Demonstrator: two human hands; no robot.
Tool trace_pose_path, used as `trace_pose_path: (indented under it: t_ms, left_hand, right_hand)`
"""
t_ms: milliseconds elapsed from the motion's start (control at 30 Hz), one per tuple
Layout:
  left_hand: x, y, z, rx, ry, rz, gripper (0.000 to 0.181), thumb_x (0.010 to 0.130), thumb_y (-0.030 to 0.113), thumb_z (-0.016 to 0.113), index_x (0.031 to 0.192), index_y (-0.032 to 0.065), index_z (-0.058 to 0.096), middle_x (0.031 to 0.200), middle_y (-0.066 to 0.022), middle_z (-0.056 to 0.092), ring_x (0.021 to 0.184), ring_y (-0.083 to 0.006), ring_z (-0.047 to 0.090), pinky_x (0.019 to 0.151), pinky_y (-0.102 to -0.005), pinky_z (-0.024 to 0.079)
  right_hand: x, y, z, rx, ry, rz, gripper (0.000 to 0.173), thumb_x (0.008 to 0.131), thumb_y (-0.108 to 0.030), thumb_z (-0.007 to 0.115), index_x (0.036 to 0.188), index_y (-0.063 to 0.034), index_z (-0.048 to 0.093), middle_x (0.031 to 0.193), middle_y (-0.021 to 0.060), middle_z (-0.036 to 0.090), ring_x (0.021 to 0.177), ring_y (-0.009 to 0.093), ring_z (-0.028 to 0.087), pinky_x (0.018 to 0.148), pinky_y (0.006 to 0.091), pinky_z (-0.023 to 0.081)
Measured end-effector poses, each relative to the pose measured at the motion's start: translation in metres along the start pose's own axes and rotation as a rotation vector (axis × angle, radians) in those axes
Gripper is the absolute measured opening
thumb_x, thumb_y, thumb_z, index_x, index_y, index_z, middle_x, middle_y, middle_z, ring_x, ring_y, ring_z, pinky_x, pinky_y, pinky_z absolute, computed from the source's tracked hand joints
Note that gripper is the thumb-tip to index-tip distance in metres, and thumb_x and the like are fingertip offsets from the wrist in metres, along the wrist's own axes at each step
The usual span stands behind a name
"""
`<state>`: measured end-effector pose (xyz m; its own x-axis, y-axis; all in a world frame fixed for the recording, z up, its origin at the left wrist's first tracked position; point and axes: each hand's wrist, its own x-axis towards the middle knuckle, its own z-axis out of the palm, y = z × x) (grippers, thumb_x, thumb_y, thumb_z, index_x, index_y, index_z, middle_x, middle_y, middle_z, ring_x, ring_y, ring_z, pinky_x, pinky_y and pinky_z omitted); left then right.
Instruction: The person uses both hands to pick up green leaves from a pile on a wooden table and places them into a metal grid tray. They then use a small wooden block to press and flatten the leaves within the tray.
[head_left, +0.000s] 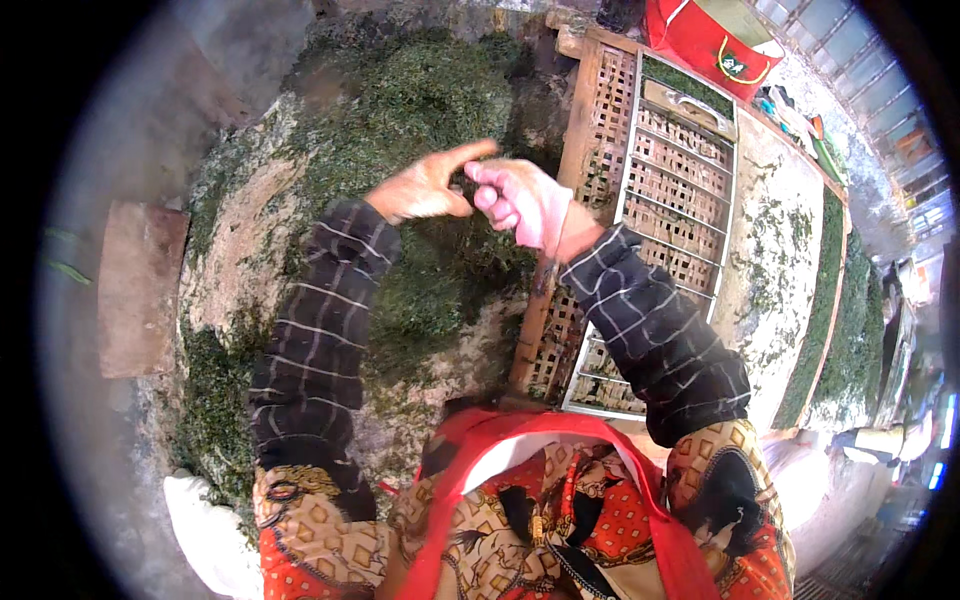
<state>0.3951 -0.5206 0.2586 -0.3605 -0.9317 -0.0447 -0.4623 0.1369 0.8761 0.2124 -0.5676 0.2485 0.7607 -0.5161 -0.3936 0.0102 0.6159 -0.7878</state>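
My left hand is held out in the middle of the view, thumb and fingers apart, with its fingertips beside my right hand. The fingers of my right hand are curled in, and whether anything small lies in them I cannot tell. A little dark matter shows between the two hands. Both are above a large heap of dark green shredded leaves, which spreads over a pale, stained surface. Right of the hands lies a woven lattice panel in a wooden frame, with a metal rack like a ladder on top.
A red bag with yellow handles stands at the upper right. Beyond the rack lie a pale board scattered with leaf bits and more green leaves. At left are a brown board and, lower down, a white sack.
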Motion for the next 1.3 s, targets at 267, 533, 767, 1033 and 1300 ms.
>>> trace_pose_path:
  t_ms: [267, 533, 767, 1033, 1300]
  left_hand:
    - [0.023, -0.095, 0.08, -0.173, 0.602, -0.098, 0.03, 0.091, 0.02, 0.063, 0.111, -0.0027, 0.061, 0.095, -0.0075, 0.069, 0.087, -0.015, 0.059, 0.079, -0.0347, 0.048]
    - [0.003, 0.039, 0.074, -0.082, 0.914, 0.266, 0.031, 0.083, 0.006, 0.067, 0.113, 0.0011, 0.06, 0.103, -0.0095, 0.065, 0.099, -0.0203, 0.061, 0.09, -0.0363, 0.046]
    - [0.036, -0.048, 0.13, -0.393, 0.189, -0.026, 0.019, 0.098, 0.016, 0.051, 0.095, -0.0001, 0.061, 0.076, -0.0016, 0.063, 0.078, -0.0135, 0.059, 0.073, -0.0291, 0.047]
    - [0.068, -0.022, 0.105, -1.16, 0.042, 0.242, 0.063, 0.094, 0.062, 0.039, 0.117, 0.0051, 0.055, 0.115, -0.0015, 0.058, 0.108, -0.0218, 0.056, 0.098, -0.0401, 0.042]
    - [0.149, 0.055, 0.142, -1.578, 0.335, -0.069, 0.029, 0.092, 0.032, 0.058, 0.101, 0.0049, 0.06, 0.087, -0.006, 0.065, 0.075, -0.0208, 0.061, 0.066, -0.0378, 0.051]
  right_hand:
    - [-0.031, -0.074, 0.004, 0.057, -0.157, -0.139, 0.013, 0.097, -0.02, 0.051, 0.095, -0.0068, 0.053, 0.064, -0.0047, 0.045, 0.046, 0.002, 0.026, 0.04, 0.0183, 0.023]
    - [-0.029, -0.097, -0.002, 0.089, -0.147, -0.361, 0.015, 0.096, -0.018, 0.048, 0.095, -0.0041, 0.052, 0.068, -0.0023, 0.051, 0.047, 0.004, 0.032, 0.041, 0.0179, 0.03]
    - [-0.038, -0.152, 0.009, 0.077, -0.24, -0.391, 0.021, 0.097, -0.018, 0.047, 0.102, 0.0016, 0.051, 0.076, 0.0025, 0.057, 0.045, 0.005, 0.036, 0.038, 0.0194, 0.031]
    - [-0.067, -0.082, -0.04, 0.083, 0.107, -0.168, 0.028, 0.095, -0.03, 0.055, 0.093, -0.0026, 0.06, 0.065, -0.0043, 0.051, 0.042, 0.003, 0.035, 0.034, 0.018, 0.026]
    - [-0.134, -0.062, -0.104, -0.051, 0.028, -0.373, 0.035, 0.097, -0.046, 0.051, 0.111, -0.0143, 0.057, 0.067, -0.0029, 0.049, 0.048, 0.004, 0.037, 0.042, 0.0195, 0.029]
